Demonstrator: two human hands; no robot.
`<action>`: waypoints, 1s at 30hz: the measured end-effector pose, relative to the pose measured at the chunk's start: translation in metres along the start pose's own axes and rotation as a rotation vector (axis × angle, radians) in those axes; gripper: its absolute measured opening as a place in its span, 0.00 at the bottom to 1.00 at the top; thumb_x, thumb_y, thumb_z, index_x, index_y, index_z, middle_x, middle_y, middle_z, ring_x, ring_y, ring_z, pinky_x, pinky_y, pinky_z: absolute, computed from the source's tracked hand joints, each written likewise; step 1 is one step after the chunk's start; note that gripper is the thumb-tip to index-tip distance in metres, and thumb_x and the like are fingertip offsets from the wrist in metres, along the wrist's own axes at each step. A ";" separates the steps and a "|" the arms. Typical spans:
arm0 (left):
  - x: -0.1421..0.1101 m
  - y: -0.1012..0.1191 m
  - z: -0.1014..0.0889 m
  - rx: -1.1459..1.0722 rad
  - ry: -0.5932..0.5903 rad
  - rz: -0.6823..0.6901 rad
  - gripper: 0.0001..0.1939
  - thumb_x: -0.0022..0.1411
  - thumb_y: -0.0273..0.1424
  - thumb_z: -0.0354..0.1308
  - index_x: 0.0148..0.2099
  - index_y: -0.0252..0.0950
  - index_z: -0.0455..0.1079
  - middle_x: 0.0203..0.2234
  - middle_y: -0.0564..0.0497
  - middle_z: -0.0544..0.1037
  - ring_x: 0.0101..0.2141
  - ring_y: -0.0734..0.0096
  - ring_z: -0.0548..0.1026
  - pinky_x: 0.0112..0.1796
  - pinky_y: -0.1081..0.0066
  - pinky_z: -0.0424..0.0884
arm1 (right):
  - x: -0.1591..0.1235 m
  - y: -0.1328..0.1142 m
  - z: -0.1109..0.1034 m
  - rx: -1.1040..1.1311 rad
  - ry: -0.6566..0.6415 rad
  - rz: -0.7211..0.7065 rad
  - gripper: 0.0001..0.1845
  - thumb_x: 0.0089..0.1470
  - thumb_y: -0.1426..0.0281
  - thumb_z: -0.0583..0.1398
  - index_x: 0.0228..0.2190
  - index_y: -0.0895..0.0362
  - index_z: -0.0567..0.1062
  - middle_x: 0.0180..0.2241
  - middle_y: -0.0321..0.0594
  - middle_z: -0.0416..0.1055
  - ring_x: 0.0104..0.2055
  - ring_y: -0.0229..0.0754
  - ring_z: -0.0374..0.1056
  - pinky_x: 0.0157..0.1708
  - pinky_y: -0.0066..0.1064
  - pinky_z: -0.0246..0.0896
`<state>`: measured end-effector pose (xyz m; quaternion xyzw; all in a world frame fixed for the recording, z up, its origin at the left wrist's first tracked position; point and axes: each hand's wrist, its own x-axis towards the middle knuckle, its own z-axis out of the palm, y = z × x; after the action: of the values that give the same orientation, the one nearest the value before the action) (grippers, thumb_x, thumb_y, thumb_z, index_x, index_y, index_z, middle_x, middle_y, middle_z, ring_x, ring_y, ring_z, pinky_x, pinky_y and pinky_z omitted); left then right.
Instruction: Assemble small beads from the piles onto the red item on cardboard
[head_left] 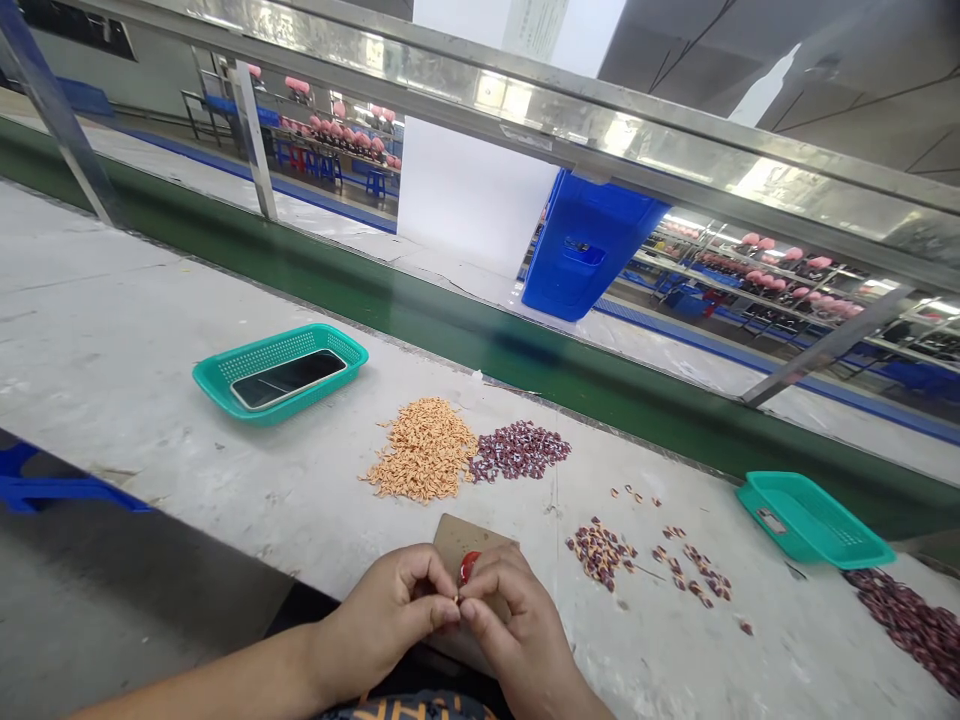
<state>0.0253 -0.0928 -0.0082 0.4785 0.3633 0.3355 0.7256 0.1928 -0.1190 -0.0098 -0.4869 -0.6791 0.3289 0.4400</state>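
Observation:
My left hand [390, 610] and my right hand [510, 630] meet above the bench, their fingertips pinching a tiny tan piece [456, 598]. Just behind them, a red object [469, 567] shows between my fingers, partly hidden, above a brown cardboard sheet [469, 540]. Farther out lie a heap of small orange pieces [424, 450] and a heap of maroon pieces [519, 450]. To the right of my hands sit a small mixed pile of striped pieces [600, 553] and loose pieces [694, 570].
A teal basket [277, 372] holds a smartphone [287, 378] on the white bench [225, 470]. Another teal basket [814, 520] and a maroon heap [911, 630] lie right. Beyond stand a green belt [480, 350], metal rail [525, 110] and blue crate [589, 245].

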 end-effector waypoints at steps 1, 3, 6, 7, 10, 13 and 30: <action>0.000 0.001 0.000 0.037 0.001 -0.001 0.10 0.47 0.33 0.64 0.25 0.35 0.65 0.19 0.57 0.70 0.24 0.73 0.66 0.28 0.72 0.62 | 0.000 0.000 -0.001 -0.008 -0.014 -0.017 0.07 0.52 0.69 0.59 0.24 0.55 0.73 0.28 0.37 0.69 0.35 0.41 0.65 0.36 0.32 0.61; 0.001 0.002 0.001 0.071 -0.022 -0.011 0.08 0.47 0.31 0.62 0.25 0.35 0.65 0.19 0.57 0.70 0.24 0.73 0.66 0.28 0.72 0.62 | -0.002 -0.002 -0.001 -0.031 -0.038 -0.045 0.06 0.53 0.70 0.59 0.25 0.54 0.73 0.28 0.37 0.69 0.35 0.41 0.65 0.37 0.32 0.61; 0.004 0.004 0.002 0.050 -0.071 -0.025 0.07 0.48 0.28 0.61 0.28 0.36 0.64 0.20 0.59 0.69 0.24 0.74 0.65 0.28 0.73 0.61 | -0.003 -0.001 -0.004 -0.082 -0.022 -0.075 0.06 0.53 0.70 0.59 0.25 0.54 0.73 0.27 0.36 0.69 0.34 0.41 0.65 0.36 0.33 0.60; 0.006 0.004 0.001 0.051 -0.084 -0.011 0.08 0.47 0.27 0.61 0.30 0.36 0.64 0.22 0.59 0.70 0.25 0.74 0.65 0.28 0.73 0.61 | -0.003 0.001 -0.008 -0.113 -0.004 -0.082 0.06 0.53 0.70 0.59 0.25 0.54 0.73 0.27 0.36 0.70 0.34 0.41 0.66 0.36 0.33 0.60; 0.010 0.006 -0.003 0.093 -0.111 0.062 0.10 0.49 0.29 0.62 0.35 0.36 0.65 0.29 0.55 0.72 0.30 0.71 0.68 0.32 0.71 0.63 | -0.004 0.016 -0.035 -0.319 0.088 -0.075 0.06 0.54 0.69 0.59 0.27 0.53 0.74 0.29 0.38 0.72 0.35 0.44 0.66 0.36 0.36 0.59; 0.011 0.008 -0.013 0.108 -0.081 0.100 0.10 0.53 0.34 0.60 0.36 0.36 0.66 0.30 0.52 0.73 0.33 0.68 0.69 0.36 0.68 0.64 | -0.007 0.041 -0.079 -0.692 0.160 -0.008 0.05 0.53 0.69 0.59 0.28 0.53 0.76 0.31 0.41 0.74 0.37 0.49 0.67 0.41 0.42 0.56; 0.000 0.019 -0.058 0.279 0.240 0.227 0.12 0.60 0.42 0.55 0.32 0.40 0.69 0.27 0.54 0.72 0.31 0.67 0.70 0.35 0.71 0.67 | 0.112 0.075 -0.067 -0.999 -0.165 0.079 0.26 0.52 0.82 0.51 0.49 0.52 0.73 0.47 0.44 0.70 0.49 0.46 0.62 0.47 0.34 0.53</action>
<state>-0.0259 -0.0605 -0.0065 0.5686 0.4337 0.4163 0.5614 0.2667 0.0118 -0.0174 -0.6356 -0.7670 0.0177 0.0855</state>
